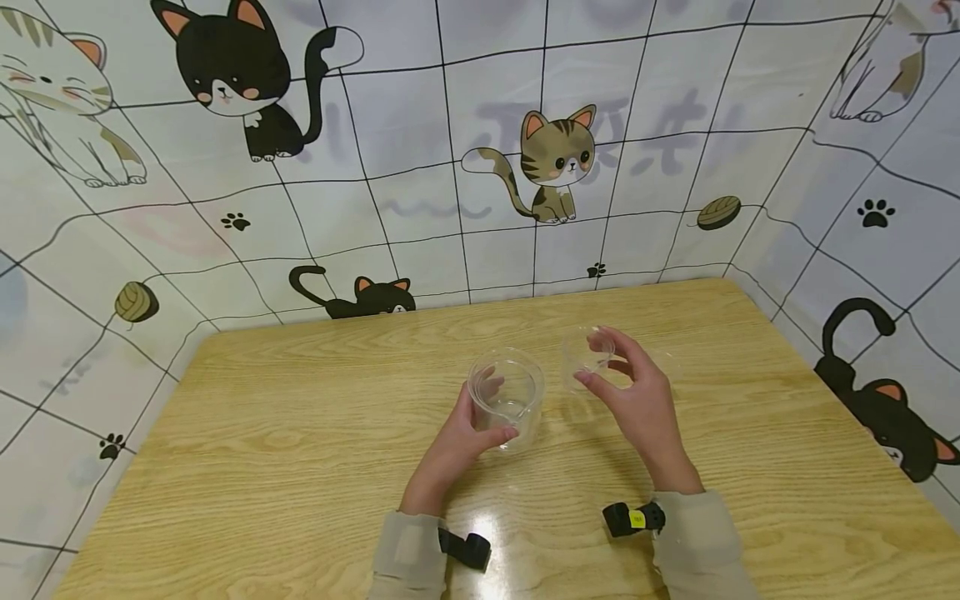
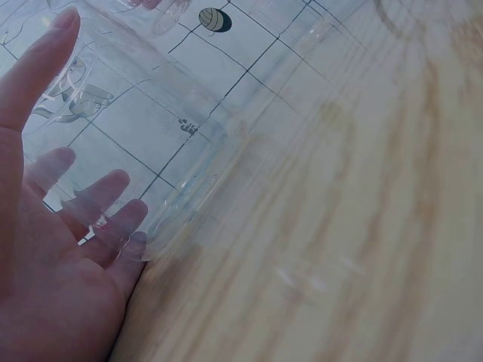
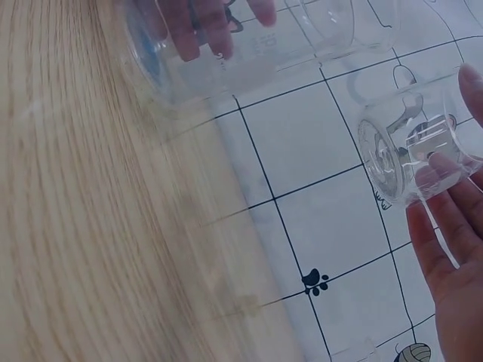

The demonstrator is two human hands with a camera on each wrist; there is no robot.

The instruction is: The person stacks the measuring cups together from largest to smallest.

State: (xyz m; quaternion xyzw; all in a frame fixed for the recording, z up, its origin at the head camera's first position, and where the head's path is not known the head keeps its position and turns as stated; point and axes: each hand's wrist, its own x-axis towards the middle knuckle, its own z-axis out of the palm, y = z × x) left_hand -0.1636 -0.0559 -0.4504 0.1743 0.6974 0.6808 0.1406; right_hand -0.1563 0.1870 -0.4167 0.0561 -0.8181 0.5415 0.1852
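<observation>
A larger clear plastic cup (image 1: 512, 398) stands upright on the wooden table, with my left hand (image 1: 465, 433) gripping its side. The thumb lies along the near wall and the fingers go round the far left side. In the left wrist view, this cup's clear wall (image 2: 177, 192) passes in front of the fingers. My right hand (image 1: 637, 396) holds a smaller clear cup (image 1: 583, 358) between thumb and fingers, just right of the larger one. The right wrist view shows the small cup (image 3: 381, 158) raised off the table, base down.
The wooden table (image 1: 300, 433) extends all round the hands. Behind it and along both sides hang white sheets (image 1: 405, 208) printed with cats and a black grid. Each sleeve carries a black wrist strap, one (image 1: 465, 550) on the left and one (image 1: 633, 518) on the right.
</observation>
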